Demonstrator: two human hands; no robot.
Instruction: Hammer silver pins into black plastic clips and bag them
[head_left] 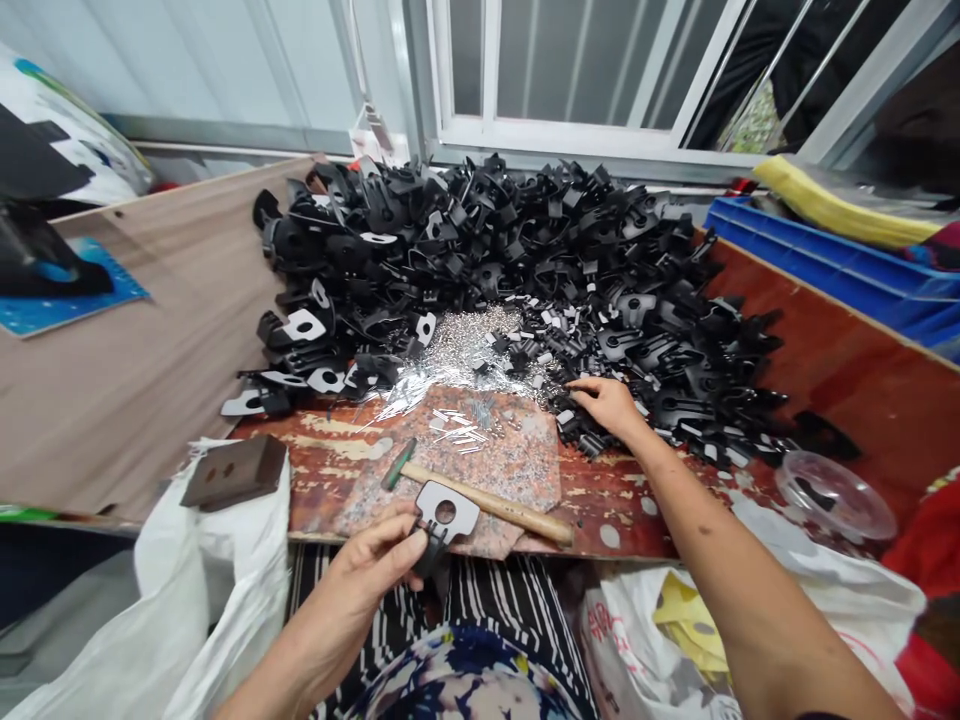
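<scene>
My left hand (386, 550) grips a black plastic part (448, 510) near the table's front edge. Its flat plate has a round hole, and a hinge-like section lies by my thumb. My right hand (609, 405) reaches to the heap of small black plastic pieces (592, 435), thumb and index finger pinched on one small dark piece. Under the held part lies a hammer (487, 498) with a green head and wooden handle, across a speckled stone slab (525, 460). Several thin metal pins (459, 430) lie on the slab. Behind it spreads a pile of shiny tiny metal parts (480, 340).
A large heap of black plastic parts (487, 225) fills the table's back. A brown block (236, 470) sits on a white sack (187, 560) at left. At right are a clear plastic bowl (836, 495) and a blue crate (825, 255). Wooden boards (150, 350) flank the table.
</scene>
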